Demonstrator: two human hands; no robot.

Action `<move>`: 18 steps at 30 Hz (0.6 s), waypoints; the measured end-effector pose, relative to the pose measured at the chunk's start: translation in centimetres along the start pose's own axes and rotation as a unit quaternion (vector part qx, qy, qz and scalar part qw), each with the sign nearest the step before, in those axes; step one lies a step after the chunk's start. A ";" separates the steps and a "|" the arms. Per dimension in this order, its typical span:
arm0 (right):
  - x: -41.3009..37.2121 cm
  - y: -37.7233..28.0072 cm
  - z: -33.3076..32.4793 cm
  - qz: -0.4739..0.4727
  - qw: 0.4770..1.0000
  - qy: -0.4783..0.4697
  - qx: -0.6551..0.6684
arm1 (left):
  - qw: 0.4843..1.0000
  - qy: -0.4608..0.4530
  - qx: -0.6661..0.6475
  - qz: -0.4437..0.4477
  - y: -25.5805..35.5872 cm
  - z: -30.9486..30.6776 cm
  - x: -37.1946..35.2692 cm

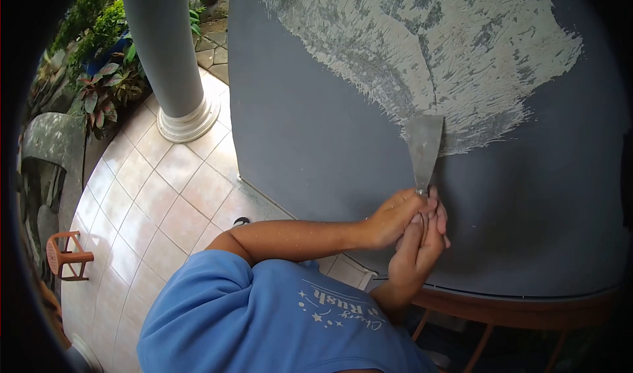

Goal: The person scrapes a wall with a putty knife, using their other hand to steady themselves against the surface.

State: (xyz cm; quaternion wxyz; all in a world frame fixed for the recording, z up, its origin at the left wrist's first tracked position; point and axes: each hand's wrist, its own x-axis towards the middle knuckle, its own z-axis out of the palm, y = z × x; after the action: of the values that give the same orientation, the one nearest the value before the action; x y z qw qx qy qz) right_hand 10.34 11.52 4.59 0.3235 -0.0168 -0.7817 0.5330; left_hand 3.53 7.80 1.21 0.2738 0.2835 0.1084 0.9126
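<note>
A putty knife (pixel 425 150) with a wide metal blade points up at the wall, its edge at the lower border of a rough, pale scraped patch (pixel 488 50) on the grey wall (pixel 310 129). Both hands are closed together around its handle, which the fingers mostly cover. My left hand (pixel 395 218) wraps the handle close to the blade. Just below and to the right, my right hand (pixel 419 251) clasps it, with fingers overlapping the left ones. A dark crack line runs down through the patch above the blade.
A round grey column (pixel 165 50) on a pale base stands at the upper left on a tiled floor (pixel 158 195). An orange plastic stool (pixel 69 256) is at the far left. Plants (pixel 109 93) and stones lie beyond. A brown railing (pixel 501 310) runs below the wall.
</note>
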 end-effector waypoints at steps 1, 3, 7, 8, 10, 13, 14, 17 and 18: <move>0.5 0.2 0.1 -0.010 1.000 -0.021 -0.010 | 0.999 -0.021 -0.035 -0.003 -0.5 0.3 -0.1; 1.8 1.1 0.0 -0.021 0.997 -0.059 -0.035 | 0.999 -0.006 -0.048 -0.015 0.0 0.6 0.1; 3.0 3.0 -1.1 0.011 0.990 -0.137 -0.041 | 0.996 0.043 0.076 -0.009 0.5 -2.0 1.3; 2.4 2.6 -1.0 0.005 0.993 -0.108 -0.042 | 0.999 0.020 0.037 -0.007 0.2 -1.1 0.7; 0.4 0.6 -1.6 -0.023 0.993 -0.082 -0.086 | 0.998 -0.023 -0.050 -0.012 -0.2 1.1 -0.6; 0.9 0.2 -2.1 -0.046 0.988 -0.078 -0.126 | 0.998 0.000 -0.044 -0.047 -1.2 0.5 0.2; 1.4 0.7 -2.3 -0.049 0.988 -0.076 -0.123 | 0.998 0.005 -0.033 -0.050 -1.5 0.2 0.7; 1.4 2.1 -4.2 -0.001 0.988 -0.124 -0.096 | 0.999 0.003 0.014 -0.037 -1.9 0.2 0.8; 1.1 2.0 -4.0 0.009 0.993 -0.084 -0.080 | 0.999 -0.005 -0.001 -0.034 -2.1 0.4 0.8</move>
State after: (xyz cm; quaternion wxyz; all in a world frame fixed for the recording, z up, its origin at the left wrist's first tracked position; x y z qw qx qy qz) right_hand 10.92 16.04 4.37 0.2496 -0.0046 -0.8461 0.4709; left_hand 4.12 10.00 1.13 0.3055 0.2841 0.1155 0.9015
